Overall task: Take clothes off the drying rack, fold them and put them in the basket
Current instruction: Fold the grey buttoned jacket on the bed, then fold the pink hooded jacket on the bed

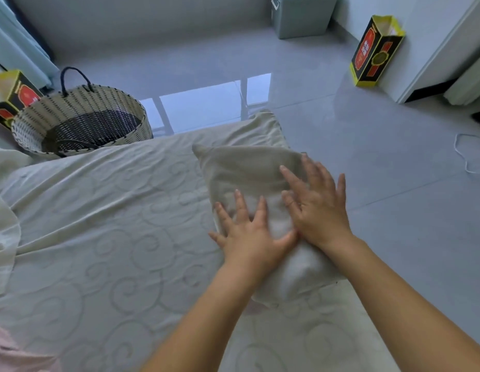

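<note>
While smoothing the beige garment (249, 167) on the bed (99, 237), pressing down with left hand (249, 237) and right hand (316, 208), both flat and spread, gripping nothing. Lies folded near the bed's right edge, well apart from the basket (99, 96). Looks soft, light, floppy. Likely to sag and unfold if lifted by one corner. Better to slide flat palms under both ends, or pinch the folded edges.

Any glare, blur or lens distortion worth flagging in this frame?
Head view: window glare on the glossy floor beyond the bed; wide-angle bending makes the yellow-black box at image right lean; left hand and right hand on the folded cloth look slightly soft, not smeared.
</note>
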`<state>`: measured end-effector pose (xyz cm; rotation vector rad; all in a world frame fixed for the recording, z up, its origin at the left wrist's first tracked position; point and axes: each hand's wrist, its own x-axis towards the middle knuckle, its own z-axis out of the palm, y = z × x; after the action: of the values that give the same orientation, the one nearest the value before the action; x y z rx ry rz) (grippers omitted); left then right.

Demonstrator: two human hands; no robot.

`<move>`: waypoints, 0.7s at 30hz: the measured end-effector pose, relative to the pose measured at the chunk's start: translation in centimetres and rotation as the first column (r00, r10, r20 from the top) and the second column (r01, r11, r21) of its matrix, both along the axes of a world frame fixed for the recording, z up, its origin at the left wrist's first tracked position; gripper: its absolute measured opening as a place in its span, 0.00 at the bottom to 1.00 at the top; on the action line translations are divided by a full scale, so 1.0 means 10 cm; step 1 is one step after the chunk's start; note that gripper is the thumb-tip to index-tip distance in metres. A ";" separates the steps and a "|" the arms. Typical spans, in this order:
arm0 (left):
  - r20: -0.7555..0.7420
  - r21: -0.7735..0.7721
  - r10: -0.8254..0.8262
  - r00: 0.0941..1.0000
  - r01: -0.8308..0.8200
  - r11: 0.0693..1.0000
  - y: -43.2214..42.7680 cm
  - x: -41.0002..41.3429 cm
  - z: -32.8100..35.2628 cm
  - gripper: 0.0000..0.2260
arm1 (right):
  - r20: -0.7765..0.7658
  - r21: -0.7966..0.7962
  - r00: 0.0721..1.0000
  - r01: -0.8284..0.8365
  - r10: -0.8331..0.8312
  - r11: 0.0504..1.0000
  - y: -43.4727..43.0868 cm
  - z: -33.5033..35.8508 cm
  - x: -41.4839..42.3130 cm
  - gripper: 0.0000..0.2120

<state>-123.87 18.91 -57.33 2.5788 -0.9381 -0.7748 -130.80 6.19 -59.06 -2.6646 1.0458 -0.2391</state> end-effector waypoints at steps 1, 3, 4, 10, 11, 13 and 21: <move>0.002 0.037 -0.016 1.000 0.016 0.999 0.01 0.02 -0.07 0.44 | -0.062 0.041 0.996 -0.056 0.058 0.998 -0.03 -0.04 0.04 0.30; 0.010 0.071 -0.048 0.999 0.047 0.996 0.04 0.01 -0.18 0.48 | -0.219 0.185 0.970 -0.064 0.104 0.981 -0.12 -0.20 0.08 0.36; 0.018 0.076 -0.063 0.998 0.062 0.995 0.07 0.00 -0.23 0.50 | -0.261 0.235 0.959 -0.049 0.111 0.971 -0.15 -0.29 0.08 0.37; 0.029 0.041 -0.061 0.998 0.060 0.997 0.08 -0.01 -0.45 0.53 | -0.321 0.260 0.937 -0.056 0.140 0.964 -0.16 -0.51 0.09 0.41; 0.029 0.040 -0.056 0.998 0.055 0.998 0.07 0.00 -0.47 0.53 | -0.332 0.255 0.932 -0.057 0.143 0.965 -0.17 -0.52 0.10 0.41; 0.022 0.044 -0.046 0.999 0.045 0.998 0.05 -0.01 -0.50 0.53 | -0.349 0.247 0.926 -0.056 0.143 0.967 -0.19 -0.53 0.12 0.42; -0.043 -0.299 -0.088 0.995 0.071 0.952 0.37 0.11 -0.46 0.46 | -0.463 0.186 0.876 -0.051 0.133 0.981 -0.15 -0.34 0.16 0.41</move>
<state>-122.79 22.61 -61.93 2.2613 -1.0585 -0.6651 -129.21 4.68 -62.43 -2.6634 1.0033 0.5299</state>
